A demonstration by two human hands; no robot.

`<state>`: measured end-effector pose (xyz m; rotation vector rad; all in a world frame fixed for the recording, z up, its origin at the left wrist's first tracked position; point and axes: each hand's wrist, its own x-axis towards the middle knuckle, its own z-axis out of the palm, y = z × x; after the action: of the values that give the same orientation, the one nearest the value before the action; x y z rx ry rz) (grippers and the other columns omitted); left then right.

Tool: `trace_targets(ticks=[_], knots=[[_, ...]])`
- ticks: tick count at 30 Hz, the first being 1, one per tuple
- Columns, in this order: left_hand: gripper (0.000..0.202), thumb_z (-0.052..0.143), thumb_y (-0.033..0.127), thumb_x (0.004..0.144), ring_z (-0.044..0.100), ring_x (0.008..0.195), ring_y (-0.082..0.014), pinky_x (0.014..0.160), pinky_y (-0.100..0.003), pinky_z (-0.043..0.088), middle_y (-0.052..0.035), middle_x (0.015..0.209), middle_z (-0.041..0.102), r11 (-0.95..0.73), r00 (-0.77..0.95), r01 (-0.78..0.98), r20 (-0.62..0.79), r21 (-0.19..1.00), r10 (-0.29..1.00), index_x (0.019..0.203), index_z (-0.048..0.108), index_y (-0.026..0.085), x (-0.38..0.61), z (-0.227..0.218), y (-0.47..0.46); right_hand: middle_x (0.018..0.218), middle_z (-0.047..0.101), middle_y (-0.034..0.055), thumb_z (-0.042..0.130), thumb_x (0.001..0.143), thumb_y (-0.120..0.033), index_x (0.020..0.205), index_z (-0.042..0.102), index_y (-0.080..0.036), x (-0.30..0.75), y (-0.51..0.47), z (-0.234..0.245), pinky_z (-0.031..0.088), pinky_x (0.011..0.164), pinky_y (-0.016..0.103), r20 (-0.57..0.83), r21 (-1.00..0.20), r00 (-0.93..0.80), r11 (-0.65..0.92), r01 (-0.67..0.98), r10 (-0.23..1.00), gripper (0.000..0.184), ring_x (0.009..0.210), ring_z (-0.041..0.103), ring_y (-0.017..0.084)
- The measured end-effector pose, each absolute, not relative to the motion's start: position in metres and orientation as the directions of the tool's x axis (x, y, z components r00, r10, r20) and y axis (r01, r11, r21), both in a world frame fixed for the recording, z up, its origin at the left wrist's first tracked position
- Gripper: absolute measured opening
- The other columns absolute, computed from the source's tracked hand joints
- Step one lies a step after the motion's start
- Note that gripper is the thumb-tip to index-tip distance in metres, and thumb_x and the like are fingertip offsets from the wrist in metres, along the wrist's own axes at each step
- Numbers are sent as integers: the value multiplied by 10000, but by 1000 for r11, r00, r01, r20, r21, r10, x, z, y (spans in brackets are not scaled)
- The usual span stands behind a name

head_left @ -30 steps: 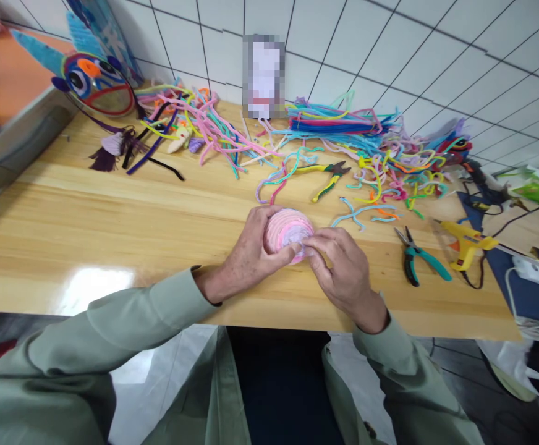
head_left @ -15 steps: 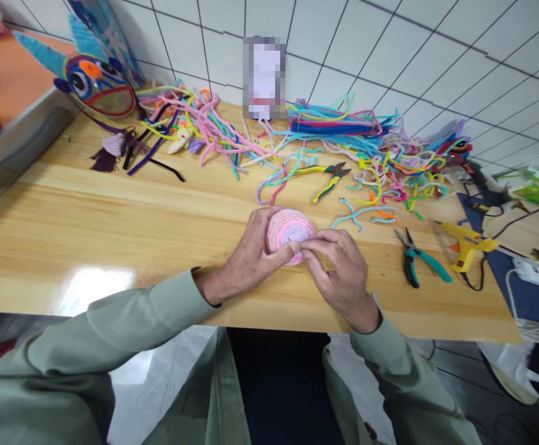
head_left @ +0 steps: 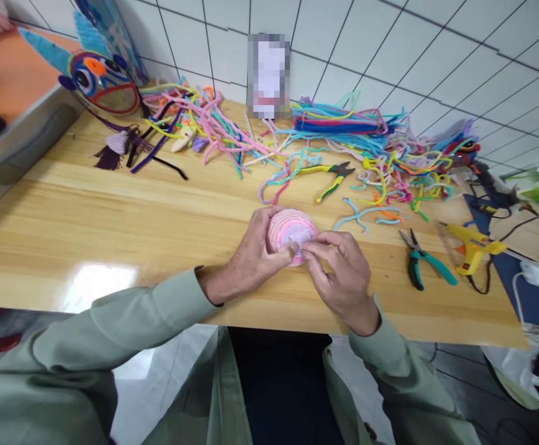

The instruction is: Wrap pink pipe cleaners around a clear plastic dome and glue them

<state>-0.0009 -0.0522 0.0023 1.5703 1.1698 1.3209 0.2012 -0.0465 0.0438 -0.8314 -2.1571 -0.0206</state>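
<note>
Table [head_left: 112, 210]: wood, x1, carries everything. Both wrists lie over its near edge, prob. for support.

Pipe cleaners [head_left: 343, 123]: loose heap beyond both hands, spreading far-right. Too many to count. One tidier bundle sits at the back by the wall, and strays trail down to just beyond the fingers, so stock is in easy reach.

Mask [head_left: 102, 83]: x1, far-left of left hand, leaning at the wall, out of the way.

Left hand [head_left: 253, 262]: x1, wrapped round the coil's left side, thumb pressed on its face. Looks like a steadying grip.

Right hand [head_left: 341, 275]: x1, thumb + forefinger pinched on the coil's near-right rim, other fingers curled. Fine hold on the edge.

Coil [head_left: 290, 225]: x1, pink/lilac disc, between both hands, tilted toward the person, low over the table. Can't tell if it touches the wood.

Glue gun [head_left: 472, 244]: x1, well right of right hand, corded, lying down.

Pliers: x2. Teal pair [head_left: 424, 264] right of right hand, near the gun. Yellow pair [head_left: 333, 179] just beyond the coil. Both lie flat, untouched.
</note>
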Motion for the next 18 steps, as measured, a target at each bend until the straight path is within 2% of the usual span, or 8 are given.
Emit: trace_targets(ticks=[4,10,14,18], knots=[[617,751,491,924,591,1321,-322,1194,-550,488,-140,1394,579,-282,7,174,285,943,958,1421,488,236,1,0,-52,1091,770,68,700,966,-67,1218,688,-294,201,-48,43,651,818,400,700,-176,-494,795,581,516,339,987,754,229],[570,710,475,976,571,1360,-311,1219,-541,477,-138,1426,560,-286,32,162,285,944,958,1443,472,251,0,3,-55,1134,774,77,699,946,-40,1282,701,-308,200,-46,38,636,877,419,718,-160,-495,808,567,490,429,1037,746,241],[601,690,521,994,552,1396,-321,1239,-550,459,-144,1474,541,-272,31,145,271,951,962,1482,460,256,-1,3,-57,1139,762,117,687,943,-22,1282,706,-256,199,-44,38,636,906,446,726,-130,-512,822,554,460,412,1077,741,262],[518,595,534,1047,541,1412,-319,1260,-560,434,-131,1469,563,-257,54,110,253,960,966,1475,478,269,-4,6,-57,1125,751,93,676,974,-52,1270,700,-296,198,-42,40,646,880,457,711,-181,-501,816,549,494,385,1052,746,254]])
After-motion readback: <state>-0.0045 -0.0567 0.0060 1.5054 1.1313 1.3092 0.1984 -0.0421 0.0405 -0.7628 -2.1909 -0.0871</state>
